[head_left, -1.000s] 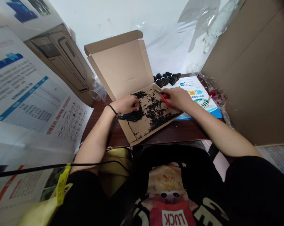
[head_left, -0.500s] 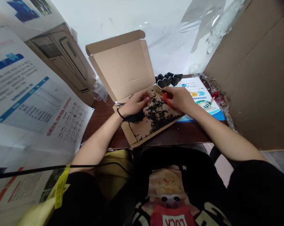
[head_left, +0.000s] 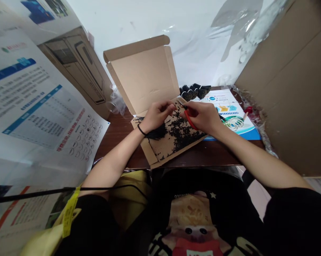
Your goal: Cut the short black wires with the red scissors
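Note:
Over an open cardboard box (head_left: 163, 153), my left hand (head_left: 158, 115) is closed, thumb and fingers pinched together on something too small to make out. My right hand (head_left: 203, 115) is wrapped round red-handled scissors (head_left: 190, 120), whose tips point up and left towards the left hand. Many small black scraps (head_left: 183, 133) lie on the box bottom. A bunch of thin black strips (head_left: 157, 133) lies in the box, partly hidden under my left hand and wrist.
Tied black bundles (head_left: 195, 91) lie behind the box, on a printed sheet (head_left: 245, 132) with pale rubber bands (head_left: 233, 123). A red object (head_left: 248, 110) is at right. A large printed paper (head_left: 51, 117) stands left, cardboard (head_left: 293, 96) right.
The view has shifted slightly, so the box and table appear further right. My left hand has turned a little, and the scissors tips show more clearly. Both hands keep close together.

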`<state>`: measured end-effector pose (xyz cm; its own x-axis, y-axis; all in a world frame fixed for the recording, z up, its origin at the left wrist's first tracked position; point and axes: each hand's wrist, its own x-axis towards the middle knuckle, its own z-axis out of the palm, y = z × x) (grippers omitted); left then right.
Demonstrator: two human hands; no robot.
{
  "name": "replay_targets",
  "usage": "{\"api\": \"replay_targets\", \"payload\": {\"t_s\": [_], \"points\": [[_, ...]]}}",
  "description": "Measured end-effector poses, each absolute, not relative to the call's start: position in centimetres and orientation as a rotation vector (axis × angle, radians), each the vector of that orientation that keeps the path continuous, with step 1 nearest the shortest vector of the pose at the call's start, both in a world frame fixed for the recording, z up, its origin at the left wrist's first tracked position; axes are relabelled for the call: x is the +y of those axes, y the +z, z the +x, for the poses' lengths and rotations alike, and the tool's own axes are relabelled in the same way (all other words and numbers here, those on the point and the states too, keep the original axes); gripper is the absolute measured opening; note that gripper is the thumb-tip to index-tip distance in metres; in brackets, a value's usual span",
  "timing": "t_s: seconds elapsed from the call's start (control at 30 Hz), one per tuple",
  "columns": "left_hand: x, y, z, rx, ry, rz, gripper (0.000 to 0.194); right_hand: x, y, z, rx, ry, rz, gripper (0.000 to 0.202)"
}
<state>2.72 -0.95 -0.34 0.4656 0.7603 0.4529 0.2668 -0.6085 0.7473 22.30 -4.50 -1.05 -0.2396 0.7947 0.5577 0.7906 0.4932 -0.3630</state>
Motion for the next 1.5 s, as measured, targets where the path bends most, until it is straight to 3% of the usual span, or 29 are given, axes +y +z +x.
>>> {"api": "replay_targets", "payload": {"t_s": [0.73, 1.27, 1.5], "points": [[-1.26, -0.94, 2.97, 0.795, 1.010, 1.968, 0.024, -4.90, -1.55, 21.86, -2.071, -0.056, -1.279, 0.040], [-1.52, -0.41, 2.97, 0.937, 1.044, 2.173, 0.020, -4.82, -1.37, 21.81, -2.147, -0.191, -1.335, 0.040], [-1.83, -0.75, 3.07, 0.990, 1.029, 2.032, 0.025, -4.80, -1.17, 21.78, -2.175, -0.180, -1.331, 0.042]]}}
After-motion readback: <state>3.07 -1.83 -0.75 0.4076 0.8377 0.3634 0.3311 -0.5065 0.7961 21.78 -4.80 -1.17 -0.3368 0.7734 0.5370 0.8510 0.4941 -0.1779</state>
